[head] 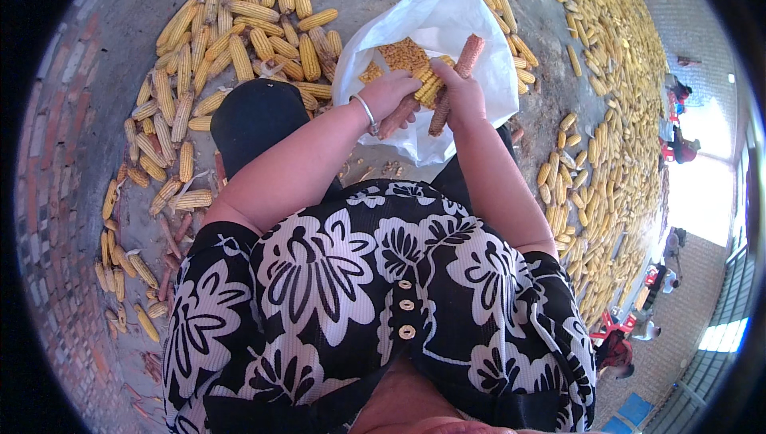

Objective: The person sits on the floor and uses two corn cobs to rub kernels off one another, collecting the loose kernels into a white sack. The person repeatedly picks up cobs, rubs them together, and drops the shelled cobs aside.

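My left hand (pixel 389 94), with a pale bracelet at its wrist, is closed around a reddish stripped corncob (pixel 395 119). Another stripped corncob (pixel 471 54), long and reddish, is in my right hand (pixel 465 98), slanting past the palm. Between the two hands is a corn ear (pixel 428 86) with yellow kernels on it; my right thumb presses its upper end and my left fingers touch its side. Both hands are over the mouth of a white woven sack (pixel 499 84). Loose yellow kernels (pixel 402 54) lie inside the sack. Its deeper part is partly hidden by my hands.
Corn ears (pixel 241 58) are heaped on the concrete floor to the left, and a much larger corn pile (pixel 622 153) spreads at right. Stripped cobs (pixel 170 236) lie by my left side. A brick wall (pixel 60 153) borders the left. Several people sit far right near red chairs (pixel 611 325).
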`<action>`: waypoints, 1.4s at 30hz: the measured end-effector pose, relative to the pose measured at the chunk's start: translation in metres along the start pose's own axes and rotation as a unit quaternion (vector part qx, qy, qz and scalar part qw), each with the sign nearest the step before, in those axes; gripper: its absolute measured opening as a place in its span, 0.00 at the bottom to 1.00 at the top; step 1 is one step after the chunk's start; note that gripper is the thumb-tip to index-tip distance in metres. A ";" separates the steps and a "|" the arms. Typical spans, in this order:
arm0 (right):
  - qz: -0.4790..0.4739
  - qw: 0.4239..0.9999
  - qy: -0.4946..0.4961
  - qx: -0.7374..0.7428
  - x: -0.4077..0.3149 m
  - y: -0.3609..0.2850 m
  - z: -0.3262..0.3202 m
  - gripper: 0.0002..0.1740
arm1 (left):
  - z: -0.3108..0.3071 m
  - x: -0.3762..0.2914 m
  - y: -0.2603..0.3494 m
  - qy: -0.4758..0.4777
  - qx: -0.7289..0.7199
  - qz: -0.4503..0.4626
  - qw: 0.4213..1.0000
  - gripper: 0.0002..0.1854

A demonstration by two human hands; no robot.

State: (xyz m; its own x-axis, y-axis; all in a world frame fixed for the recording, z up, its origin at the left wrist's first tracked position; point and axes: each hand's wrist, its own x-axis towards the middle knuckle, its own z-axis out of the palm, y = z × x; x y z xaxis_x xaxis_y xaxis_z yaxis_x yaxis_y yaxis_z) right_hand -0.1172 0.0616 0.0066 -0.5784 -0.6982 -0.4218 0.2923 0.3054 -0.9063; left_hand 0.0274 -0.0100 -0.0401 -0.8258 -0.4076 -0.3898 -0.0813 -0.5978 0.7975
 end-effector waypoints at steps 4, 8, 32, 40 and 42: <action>-0.018 0.999 0.010 -0.042 -0.004 -0.001 0.005 0.22 | 0.004 -0.002 0.001 0.031 0.037 -0.006 0.999 0.15; -0.014 0.999 0.012 -0.048 -0.002 0.004 0.007 0.22 | 0.005 -0.003 0.003 0.036 0.079 -0.008 0.996 0.14; -0.018 0.999 0.005 -0.028 0.005 0.007 -0.002 0.21 | 0.007 -0.005 0.000 0.058 0.088 -0.002 0.994 0.26; 0.007 0.998 0.002 -0.068 0.010 0.010 -0.006 0.22 | 0.003 0.003 -0.007 0.001 0.056 -0.028 0.998 0.22; 0.012 0.998 -0.007 -0.055 0.010 0.007 -0.006 0.23 | 0.002 0.003 -0.008 -0.005 0.039 -0.022 0.999 0.22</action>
State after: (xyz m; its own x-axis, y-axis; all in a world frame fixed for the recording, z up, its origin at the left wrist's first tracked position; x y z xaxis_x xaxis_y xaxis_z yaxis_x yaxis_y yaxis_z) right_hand -0.1255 0.0612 -0.0042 -0.5607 -0.6992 -0.4435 0.2199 0.3906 -0.8939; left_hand 0.0243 -0.0050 -0.0467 -0.8261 -0.3748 -0.4207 -0.1601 -0.5598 0.8130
